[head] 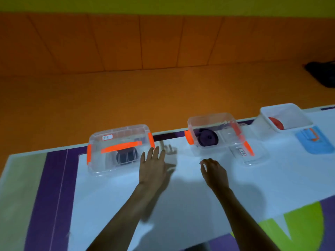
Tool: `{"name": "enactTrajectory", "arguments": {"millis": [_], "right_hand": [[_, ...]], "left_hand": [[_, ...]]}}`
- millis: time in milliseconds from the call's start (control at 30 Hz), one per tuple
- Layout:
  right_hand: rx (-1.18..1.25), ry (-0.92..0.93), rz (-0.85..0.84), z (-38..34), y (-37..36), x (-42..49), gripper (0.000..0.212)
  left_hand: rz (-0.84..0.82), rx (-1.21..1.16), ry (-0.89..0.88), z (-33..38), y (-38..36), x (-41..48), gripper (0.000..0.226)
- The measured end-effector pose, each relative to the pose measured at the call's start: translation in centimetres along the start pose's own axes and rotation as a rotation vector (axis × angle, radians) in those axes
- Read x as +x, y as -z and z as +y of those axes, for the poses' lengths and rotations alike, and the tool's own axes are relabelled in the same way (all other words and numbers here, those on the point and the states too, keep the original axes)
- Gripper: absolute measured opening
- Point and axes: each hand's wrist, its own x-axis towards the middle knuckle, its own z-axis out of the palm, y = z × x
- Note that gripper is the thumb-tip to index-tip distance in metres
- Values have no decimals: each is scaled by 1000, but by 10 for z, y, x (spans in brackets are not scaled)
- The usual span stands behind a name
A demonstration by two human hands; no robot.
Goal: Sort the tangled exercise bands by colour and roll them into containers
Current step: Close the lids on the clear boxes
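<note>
Item 1. Orange padded floor (163, 91): it is filling the far half of the view, with a black object (322, 73) lying at 2 o'clock.

Item 2. Table (181, 205): its white, purple and green top is carrying everything below.

Item 3. Lidded clear container (130, 128): it is sitting at 10 o'clock from my hands, orange latches down, and is holding a dark rolled band (126, 156).

Item 4. Open clear container (208, 118): it is standing at 12 o'clock from my right hand and is holding a purple rolled band (207, 137). Its loose lid (257, 153) is lying just beside it at 4 o'clock.

Item 5. White container (261, 122): it is standing at 2 o'clock, well apart from my hands, with a red band (276, 123) lying inside.

Item 6. Blue item (319, 145): it is lying at 5 o'clock from the white container; the blur is hiding what it is.

Item 7. My left hand (153, 165): it is reaching with fingers straight and spread, gripping nothing. The tips are lying just beside the lidded container's right latch; I cannot tell whether they are touching it.

Item 8. My right hand (214, 173): it is hovering over the white top with fingers loosely curled, holding nothing.
</note>
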Motion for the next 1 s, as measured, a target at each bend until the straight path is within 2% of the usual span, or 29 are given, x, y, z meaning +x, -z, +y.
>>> {"name": "enactTrajectory", "arguments": {"millis": [100,233,367,567,633,733,833,1000], "right_hand": [[13,-14,-19,67,-7,8,15],[21,-31,-113,147,-7,38,24],[65,-72,-134,214,-4,74,28],[245,-191,-268,291,-12,144,61],[262,-221,-282,304,-18,162,66],[113,-224,-335,315,-27,177,58],[-72,-195,-285,318,-33,184,40],[-71,-238,-327,326,-33,195,30]], "left_hand": [[-34,19,-16,51,-17,22,57],[-32,40,-9,112,-33,50,58],[-20,9,-32,158,-47,65,71],[-112,10,50,198,-76,66,95],[-137,5,83,203,-81,63,100],[-151,8,97,207,-85,62,98],[-136,-38,99,206,-84,62,96],[-116,-104,130,209,-89,60,99]]}}
